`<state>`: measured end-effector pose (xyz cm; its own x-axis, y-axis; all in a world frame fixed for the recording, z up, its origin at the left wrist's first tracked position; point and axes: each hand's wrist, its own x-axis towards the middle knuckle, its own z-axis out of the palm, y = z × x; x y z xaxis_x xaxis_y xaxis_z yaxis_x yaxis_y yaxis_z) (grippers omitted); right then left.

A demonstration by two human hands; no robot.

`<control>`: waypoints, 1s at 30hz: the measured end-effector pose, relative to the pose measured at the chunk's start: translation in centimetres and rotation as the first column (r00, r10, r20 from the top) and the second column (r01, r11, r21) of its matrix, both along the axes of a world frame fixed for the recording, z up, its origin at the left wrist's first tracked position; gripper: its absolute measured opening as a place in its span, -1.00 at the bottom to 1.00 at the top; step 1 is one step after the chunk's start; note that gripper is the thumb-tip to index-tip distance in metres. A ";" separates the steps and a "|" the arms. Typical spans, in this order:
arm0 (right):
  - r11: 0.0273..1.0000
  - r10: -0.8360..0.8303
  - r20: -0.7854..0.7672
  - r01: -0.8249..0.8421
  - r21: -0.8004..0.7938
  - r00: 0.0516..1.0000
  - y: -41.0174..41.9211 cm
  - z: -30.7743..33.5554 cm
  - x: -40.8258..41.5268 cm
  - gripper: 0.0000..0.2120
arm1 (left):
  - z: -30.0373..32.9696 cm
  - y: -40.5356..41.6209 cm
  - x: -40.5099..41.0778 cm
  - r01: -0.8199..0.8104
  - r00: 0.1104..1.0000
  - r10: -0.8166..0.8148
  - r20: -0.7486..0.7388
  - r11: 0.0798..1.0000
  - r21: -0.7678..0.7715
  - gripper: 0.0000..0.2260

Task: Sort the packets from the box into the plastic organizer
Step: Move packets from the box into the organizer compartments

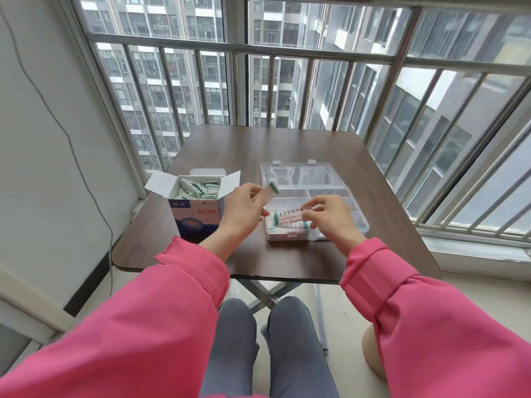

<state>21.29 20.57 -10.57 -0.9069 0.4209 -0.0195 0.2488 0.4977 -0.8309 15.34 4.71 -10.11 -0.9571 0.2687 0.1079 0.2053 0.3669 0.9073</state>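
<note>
Behind the dark brown surface (301, 150) stands a window with metal bars, and tall buildings are outside. On the surface I have the open box (198, 208), full of small packets (198, 191), and just beside it, to the right, the plastic organizer (316, 208) with its clear lid laid back.

My left hand (244, 211) pinches one packet (268, 193) between thumb and fingers, lifted between the box and the organizer. My right hand (330, 219) is curled over the near-left compartment, and its fingers hold the end of a packet (290, 218) that lies on a few others there.

I judge these packets to be very light, thin and flexible, with smooth paper that may slip. It seems best to take one by its short end with a gentle pinch, because hard pressure would bend it. Laid flat and in one direction, they should stack well.
</note>
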 end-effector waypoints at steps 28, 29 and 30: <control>0.978 0.192 -0.092 -0.198 -0.061 0.977 0.2 1.3 0.3 -0.86 | -0.3 1.1 1.1 0.168 0.986 -0.167 0.024 0.980 -0.104 -0.85; 0.981 0.184 -0.100 -0.189 -0.041 0.978 0.3 1.1 0.2 -0.90 | -0.3 1.3 1.2 0.179 0.984 -0.180 0.005 0.975 -0.129 -0.85; 0.987 0.158 -0.103 -0.160 -0.014 0.982 0.5 0.9 0.1 -0.92 | -0.3 1.4 1.3 0.175 0.983 -0.182 -0.027 0.970 -0.170 -0.85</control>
<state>21.41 21.04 -9.70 -0.9599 0.2719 0.0678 0.0824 0.5050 -0.8592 16.60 6.13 -10.37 -0.8878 0.4521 0.0864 0.3177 0.4662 0.8257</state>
